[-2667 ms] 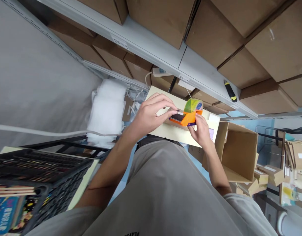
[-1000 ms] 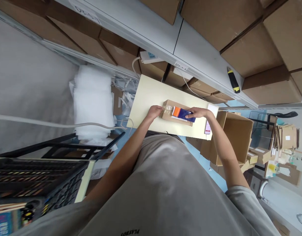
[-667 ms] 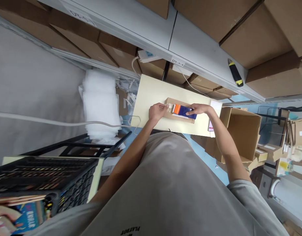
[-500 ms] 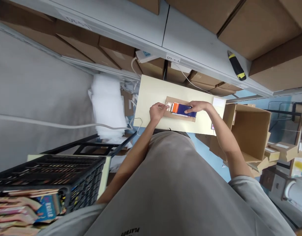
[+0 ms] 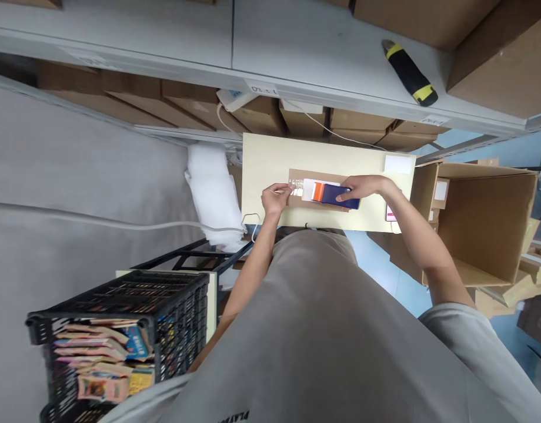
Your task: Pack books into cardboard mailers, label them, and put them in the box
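Note:
On the pale yellow table (image 5: 261, 158) lies a flat piece of brown cardboard (image 5: 296, 175). Above it is a dark blue and orange packet (image 5: 330, 194), with a white sheet (image 5: 309, 187) showing at its left end. My right hand (image 5: 361, 187) grips the packet's right part, thumb on top. My left hand (image 5: 276, 198) pinches a clear, shiny plastic film (image 5: 297, 188) at the cardboard's left end. How far the film reaches under the packet cannot be made out.
A phone (image 5: 390, 212) and a white paper (image 5: 397, 163) lie at the table's right. An open carton (image 5: 477, 223) stands beyond. A black crate (image 5: 177, 329) of books is lower left. A black-yellow cutter (image 5: 409, 73) lies on the shelf (image 5: 297, 53); white wrap (image 5: 213, 194) hangs left.
The view has shifted. The packet has moved right relative to the film and cardboard, with my right hand on it, and more of the white sheet shows. My left hand still pinches the film.

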### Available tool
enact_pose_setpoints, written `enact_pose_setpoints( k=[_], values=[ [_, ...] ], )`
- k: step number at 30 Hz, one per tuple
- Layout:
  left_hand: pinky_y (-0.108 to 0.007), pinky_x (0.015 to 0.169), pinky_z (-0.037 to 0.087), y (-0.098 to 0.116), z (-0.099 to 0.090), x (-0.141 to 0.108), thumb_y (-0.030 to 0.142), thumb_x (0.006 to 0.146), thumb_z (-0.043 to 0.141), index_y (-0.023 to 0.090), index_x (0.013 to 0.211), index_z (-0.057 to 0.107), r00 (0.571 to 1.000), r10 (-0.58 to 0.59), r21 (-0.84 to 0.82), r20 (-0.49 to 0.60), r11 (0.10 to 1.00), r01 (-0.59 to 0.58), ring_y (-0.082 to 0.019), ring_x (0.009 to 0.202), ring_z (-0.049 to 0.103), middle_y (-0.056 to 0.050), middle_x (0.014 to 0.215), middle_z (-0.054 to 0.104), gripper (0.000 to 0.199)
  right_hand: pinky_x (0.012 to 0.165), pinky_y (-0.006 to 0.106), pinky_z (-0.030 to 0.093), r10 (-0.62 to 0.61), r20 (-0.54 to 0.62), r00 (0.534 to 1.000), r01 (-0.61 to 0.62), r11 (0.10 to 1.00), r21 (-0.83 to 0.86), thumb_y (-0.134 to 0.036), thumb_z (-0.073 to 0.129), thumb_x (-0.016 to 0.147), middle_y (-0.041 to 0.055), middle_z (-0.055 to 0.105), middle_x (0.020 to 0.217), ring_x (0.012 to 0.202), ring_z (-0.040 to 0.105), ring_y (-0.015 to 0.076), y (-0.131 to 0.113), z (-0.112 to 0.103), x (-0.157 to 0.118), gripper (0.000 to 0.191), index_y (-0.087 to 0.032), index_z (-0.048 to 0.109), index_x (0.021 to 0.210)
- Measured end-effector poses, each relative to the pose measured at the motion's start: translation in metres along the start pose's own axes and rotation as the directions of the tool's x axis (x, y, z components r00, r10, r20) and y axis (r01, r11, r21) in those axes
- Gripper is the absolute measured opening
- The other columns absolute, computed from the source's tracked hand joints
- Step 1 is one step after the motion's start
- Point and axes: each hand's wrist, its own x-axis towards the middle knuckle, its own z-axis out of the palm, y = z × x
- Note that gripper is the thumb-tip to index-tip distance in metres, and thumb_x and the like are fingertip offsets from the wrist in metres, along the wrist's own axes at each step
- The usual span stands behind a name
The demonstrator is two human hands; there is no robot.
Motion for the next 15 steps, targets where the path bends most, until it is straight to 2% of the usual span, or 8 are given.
enact_pose_setpoints(
  k=[3,6,8,10,15],
  values=[
    [-0.031,0.079,0.056,-0.001,0.006,0.001,0.037,0.079,0.091,0.018,0.092,0.085,0.999,0.007,0.005,-0.034,1.000,-0.007,-0.022,0.083,0.075,-0.006,0.093,0.085,0.023,0.076,0.034,0.055,0.051,0.055,0.997,-0.052,0.999,0.016,-0.088,0.080,0.083,0.0081,0.083,0.086,0.081,0.074,0.0251,0.028,-0.010,-0.048,0.069,-0.019,0.081,0.096],
    [-0.030,0.075,0.054,-0.002,0.010,0.002,0.035,0.080,0.089,0.017,0.093,0.084,0.997,0.023,0.015,-0.069,1.000,-0.022,-0.020,0.078,0.072,-0.006,0.091,0.083,0.023,0.072,0.034,0.050,0.108,0.008,0.994,-0.108,0.993,-0.040,-0.096,0.074,0.080,0.0063,0.080,0.083,0.079,0.071,0.0252,0.058,-0.022,-0.093,0.076,-0.021,0.078,0.088],
    [-0.030,0.074,0.055,-0.002,0.012,0.002,0.034,0.081,0.088,0.017,0.093,0.084,0.995,0.035,0.032,-0.091,0.999,-0.032,-0.019,0.077,0.070,-0.005,0.092,0.083,0.022,0.072,0.035,0.048,0.128,-0.007,0.992,-0.128,0.990,-0.063,-0.099,0.071,0.079,0.0054,0.078,0.080,0.078,0.069,0.0249,0.075,-0.028,-0.109,0.078,-0.022,0.077,0.086],
    [-0.030,0.076,0.056,-0.001,0.014,0.001,0.033,0.082,0.087,0.017,0.093,0.082,0.993,0.045,0.050,-0.109,0.998,-0.039,-0.019,0.079,0.071,-0.005,0.093,0.083,0.020,0.072,0.036,0.047,0.139,0.016,0.990,-0.137,0.988,-0.063,-0.099,0.071,0.078,0.0064,0.077,0.079,0.078,0.068,0.0254,0.086,-0.029,-0.111,0.079,-0.021,0.078,0.086],
    [-0.032,0.084,0.061,0.001,0.016,-0.001,0.029,0.082,0.086,0.017,0.089,0.079,0.991,0.037,0.043,-0.128,0.999,-0.031,-0.021,0.088,0.074,-0.006,0.092,0.080,0.016,0.077,0.037,0.048,0.149,0.043,0.988,-0.146,0.987,-0.071,-0.094,0.075,0.080,0.0100,0.081,0.084,0.084,0.072,0.0283,0.107,-0.025,-0.085,0.078,-0.019,0.084,0.097]
  ],
)
